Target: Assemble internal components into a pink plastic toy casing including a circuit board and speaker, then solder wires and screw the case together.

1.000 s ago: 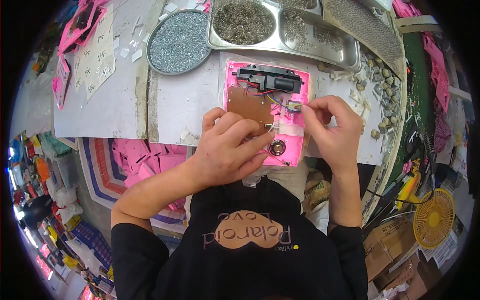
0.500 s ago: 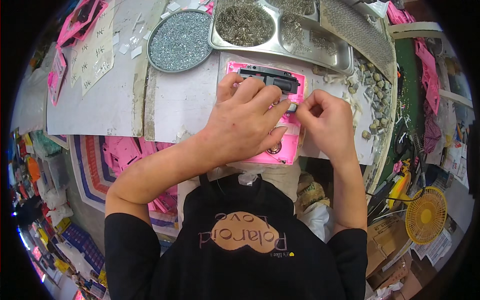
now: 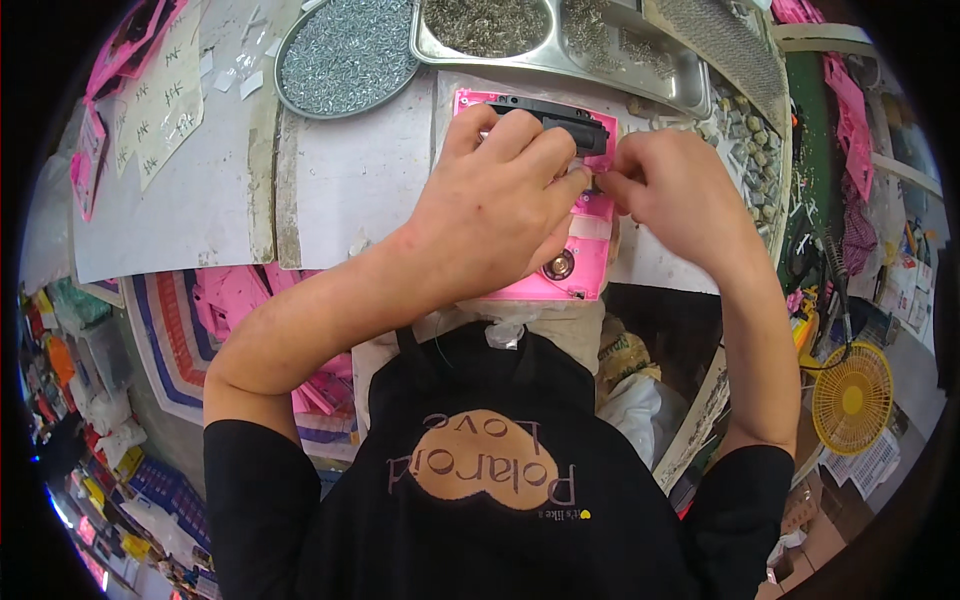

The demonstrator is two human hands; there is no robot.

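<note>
The pink casing (image 3: 592,258) holds a black mechanism (image 3: 582,128).

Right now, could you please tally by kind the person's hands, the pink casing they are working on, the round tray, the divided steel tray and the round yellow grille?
Hands: 2, left hand and right hand
Pink casing: 1
Round tray: 1
Divided steel tray: 1
Round yellow grille: 1
Total: 6
</note>
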